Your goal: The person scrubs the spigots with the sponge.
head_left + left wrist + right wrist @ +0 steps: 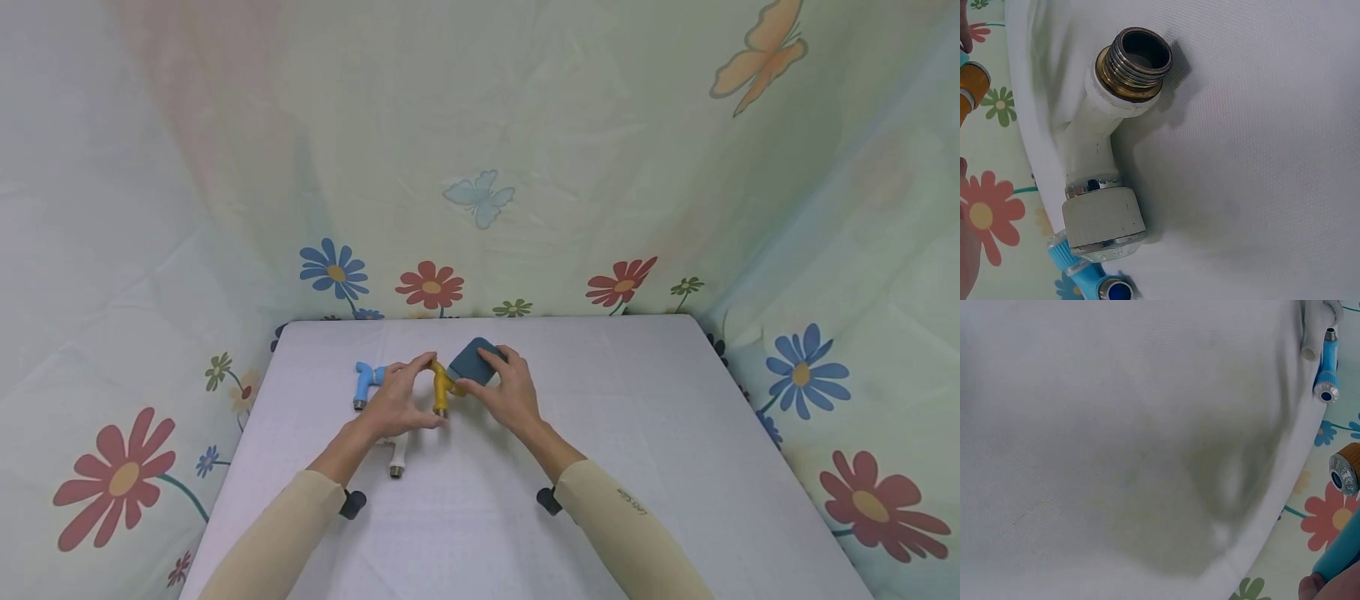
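Note:
My left hand [393,404] grips a yellow faucet [441,390] between thumb and fingers, holding it by its two ends above the table. A dark teal, flat square pad [472,361] with rounded corners is pinched in my right hand [513,398], close against the faucet's right side. Whether the pad is a sponge or a folded cloth I cannot tell. The right wrist view catches the faucet's silver-rimmed outlet [1344,472] and the pad's edge [1342,550] at the right border. Only part of the faucet [972,87] appears at the left wrist view's left border.
Beneath my left forearm a white faucet [1100,150] lies on the white-covered table [615,400]. A light blue faucet [363,385] lies behind and left of my left hand, which partly hides it. Curtains with flowers [431,286] stand beyond the table's edges.

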`<control>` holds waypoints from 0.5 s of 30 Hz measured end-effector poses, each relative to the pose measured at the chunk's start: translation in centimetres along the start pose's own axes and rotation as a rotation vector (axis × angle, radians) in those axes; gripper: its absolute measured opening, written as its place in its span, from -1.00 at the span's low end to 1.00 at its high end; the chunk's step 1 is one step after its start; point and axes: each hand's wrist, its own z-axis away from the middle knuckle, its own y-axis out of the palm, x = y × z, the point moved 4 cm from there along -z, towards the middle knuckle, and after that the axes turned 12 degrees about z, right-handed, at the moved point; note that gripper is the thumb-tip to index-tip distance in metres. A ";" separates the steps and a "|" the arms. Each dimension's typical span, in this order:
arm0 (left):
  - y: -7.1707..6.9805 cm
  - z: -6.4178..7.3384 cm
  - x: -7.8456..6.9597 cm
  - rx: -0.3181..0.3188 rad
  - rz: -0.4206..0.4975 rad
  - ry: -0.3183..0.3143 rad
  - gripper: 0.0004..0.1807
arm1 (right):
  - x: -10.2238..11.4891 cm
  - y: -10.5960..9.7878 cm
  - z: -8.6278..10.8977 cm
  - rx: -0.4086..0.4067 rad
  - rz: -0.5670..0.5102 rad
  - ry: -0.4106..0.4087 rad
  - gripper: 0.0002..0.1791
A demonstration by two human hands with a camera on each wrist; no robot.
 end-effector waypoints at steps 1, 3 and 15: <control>-0.1 0.0 0.1 -0.004 0.006 -0.010 0.24 | 0.0 0.0 0.0 0.004 -0.007 -0.007 -0.15; -0.1 0.0 0.3 -0.009 0.017 -0.029 0.24 | 0.0 0.1 0.1 0.018 -0.025 -0.026 -0.16; -0.4 0.1 0.8 -0.022 0.039 -0.083 0.26 | 0.8 0.2 0.8 0.119 -0.151 -0.219 -0.23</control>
